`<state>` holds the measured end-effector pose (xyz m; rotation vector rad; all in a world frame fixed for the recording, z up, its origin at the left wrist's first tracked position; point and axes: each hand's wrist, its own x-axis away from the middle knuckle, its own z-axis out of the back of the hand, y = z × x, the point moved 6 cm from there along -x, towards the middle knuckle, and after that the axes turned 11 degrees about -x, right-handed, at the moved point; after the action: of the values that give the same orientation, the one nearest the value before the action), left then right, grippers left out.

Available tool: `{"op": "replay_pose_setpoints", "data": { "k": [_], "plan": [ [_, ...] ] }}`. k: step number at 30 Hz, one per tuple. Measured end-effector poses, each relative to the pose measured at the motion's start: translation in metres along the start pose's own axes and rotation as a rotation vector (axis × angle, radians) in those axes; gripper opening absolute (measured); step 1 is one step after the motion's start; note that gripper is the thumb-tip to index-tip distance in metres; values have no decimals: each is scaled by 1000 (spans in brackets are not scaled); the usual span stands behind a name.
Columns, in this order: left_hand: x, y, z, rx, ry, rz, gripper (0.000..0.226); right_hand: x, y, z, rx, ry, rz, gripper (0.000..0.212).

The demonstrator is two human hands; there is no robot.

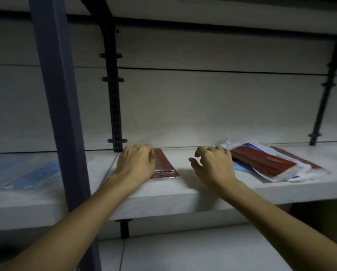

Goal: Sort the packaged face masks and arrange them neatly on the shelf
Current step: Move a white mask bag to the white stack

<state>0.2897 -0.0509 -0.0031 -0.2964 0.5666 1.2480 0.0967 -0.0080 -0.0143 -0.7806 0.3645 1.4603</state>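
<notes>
A stack of dark red packaged masks (164, 166) lies on the white shelf (183, 196) just right of the black bracket. My left hand (136, 163) rests on the stack's left side with fingers curled over it. My right hand (212, 165) hovers over the shelf, fingers loosely curled and holding nothing, just left of a loose pile of red masks in white and blue packaging (271, 163). A blue packet (242, 166) peeks out under that pile.
Blue packaged masks (26, 173) lie on the shelf section to the left, behind a grey upright post (66, 124). A black slotted bracket (114, 104) stands at the back wall, another (322, 106) at the right. An upper shelf (222, 14) hangs overhead.
</notes>
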Motion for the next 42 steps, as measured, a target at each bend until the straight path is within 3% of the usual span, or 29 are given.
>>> {"op": "replay_pose_setpoints", "data": {
  "k": [7, 16, 19, 23, 29, 42],
  "plan": [
    [9, 48, -2, 58, 18, -99, 19, 28, 41, 44, -12, 103, -20, 20],
    [7, 127, -6, 82, 9, -146, 22, 41, 104, 93, 14, 211, 54, 20],
    [12, 166, -8, 79, 14, -146, 22, 47, 145, 111, 30, 158, 2, 30],
    [21, 219, -14, 104, 1, -127, 21, 53, 204, 137, 40, 91, -46, 18],
    [34, 281, -28, 119, -20, -103, 19, 62, 275, 154, -42, 54, -99, 20],
    [13, 288, -48, 76, -52, 31, 19, 37, 307, 131, -198, -5, -131, 19]
  ]
}}
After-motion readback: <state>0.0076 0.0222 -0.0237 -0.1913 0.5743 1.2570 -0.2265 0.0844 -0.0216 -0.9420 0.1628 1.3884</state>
